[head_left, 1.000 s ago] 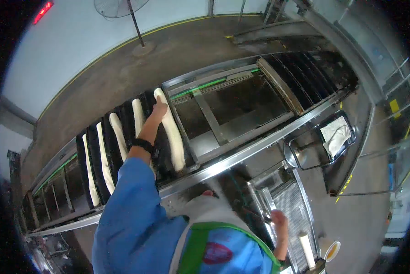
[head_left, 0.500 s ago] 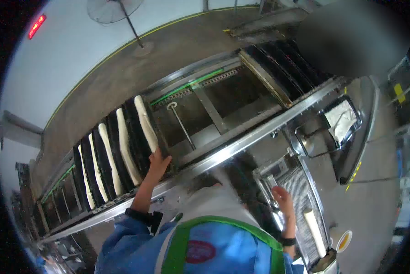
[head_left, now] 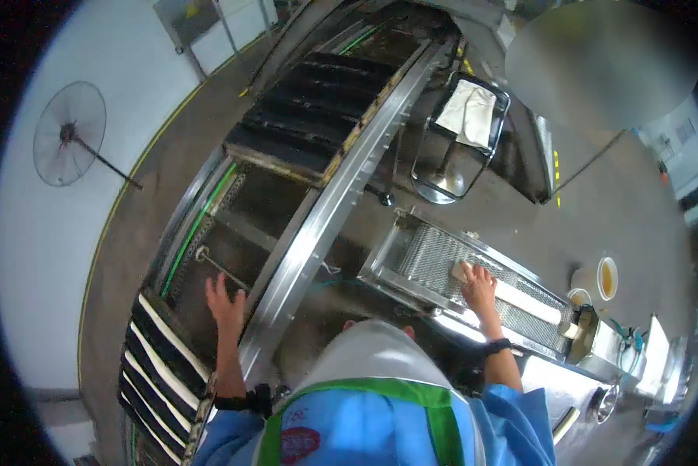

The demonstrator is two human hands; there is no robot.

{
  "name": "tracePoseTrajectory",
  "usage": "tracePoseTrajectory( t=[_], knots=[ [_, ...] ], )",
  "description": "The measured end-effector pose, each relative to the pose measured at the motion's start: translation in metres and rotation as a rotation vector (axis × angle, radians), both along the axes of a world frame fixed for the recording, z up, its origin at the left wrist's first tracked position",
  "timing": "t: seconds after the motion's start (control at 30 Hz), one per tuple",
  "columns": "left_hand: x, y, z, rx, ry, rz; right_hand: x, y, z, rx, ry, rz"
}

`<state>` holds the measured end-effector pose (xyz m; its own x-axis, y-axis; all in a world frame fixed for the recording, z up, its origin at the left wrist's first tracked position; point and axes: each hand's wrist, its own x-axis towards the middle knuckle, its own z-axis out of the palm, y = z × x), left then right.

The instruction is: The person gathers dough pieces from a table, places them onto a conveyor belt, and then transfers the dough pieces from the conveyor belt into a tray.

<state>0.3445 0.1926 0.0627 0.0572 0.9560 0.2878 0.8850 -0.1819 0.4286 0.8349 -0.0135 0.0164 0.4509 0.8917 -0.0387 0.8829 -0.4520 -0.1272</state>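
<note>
Both hands have moved since the earlier frame: the left hand [head_left: 226,307] has come away from the dough strip at the tray's end, and the right hand [head_left: 481,291] has reached the long dough roll [head_left: 529,302] on the wire-mesh conveyor [head_left: 429,256]. The view has swung round toward that conveyor.

The left fingers are spread, raised near the steel rail [head_left: 306,237] and holding nothing. The right fingers curve over the roll near its far end; whether they press together beneath it cannot be told. The roll lies lengthwise along the mesh.

Such soft dough would probably sag or stretch if lifted by one end, so it calls for support at both ends, a light, even hold and a level lift. The mesh may cling to its underside, so easing it free seems better than pulling.

The steel rail stands between the mesh conveyor and the grooved black tray [head_left: 144,328], where pale dough strips [head_left: 165,359] lie side by side; a low carry could catch on it. Farther up the line sit more black trays [head_left: 310,109]. A chair [head_left: 440,182] with a white cloth [head_left: 467,113] stands beyond the mesh conveyor, and a white pail [head_left: 590,278] sits near its outlet end.
</note>
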Motion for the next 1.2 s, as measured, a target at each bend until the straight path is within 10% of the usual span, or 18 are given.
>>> tracePoseTrajectory(
  t=[0.33, 0.47, 0.67, 0.87, 1.0, 1.13, 1.2],
  knots=[
    [0.201, -0.014, 0.013, -0.318, -0.043, -0.662, 0.008, 0.035, -0.046, 0.132, 0.127, 0.178],
    [0.248, -0.023, 0.001, -0.346, 0.055, -0.905, 0.000, 0.015, -0.004, 0.395, 0.570, -0.102],
    [0.307, -0.049, -0.004, -0.409, 0.178, -1.095, 0.082, -0.143, 0.098, 1.245, 1.017, -0.421],
    [0.374, -0.090, -0.010, -0.442, 0.213, -1.322, 0.006, -0.364, 0.167, 1.535, 0.600, -0.834],
    [0.411, -0.120, -0.026, -0.489, 0.215, -1.430, -0.062, -0.492, 0.121, 1.545, 0.677, -1.298],
    [0.440, -0.149, -0.034, -0.511, 0.230, -1.531, -0.082, -0.541, 0.059, 0.065, 0.386, -1.991],
    [0.454, -0.153, -0.044, -0.412, 0.258, -1.642, -0.091, -0.551, 0.002, 0.126, 0.105, -1.856]
  ],
)
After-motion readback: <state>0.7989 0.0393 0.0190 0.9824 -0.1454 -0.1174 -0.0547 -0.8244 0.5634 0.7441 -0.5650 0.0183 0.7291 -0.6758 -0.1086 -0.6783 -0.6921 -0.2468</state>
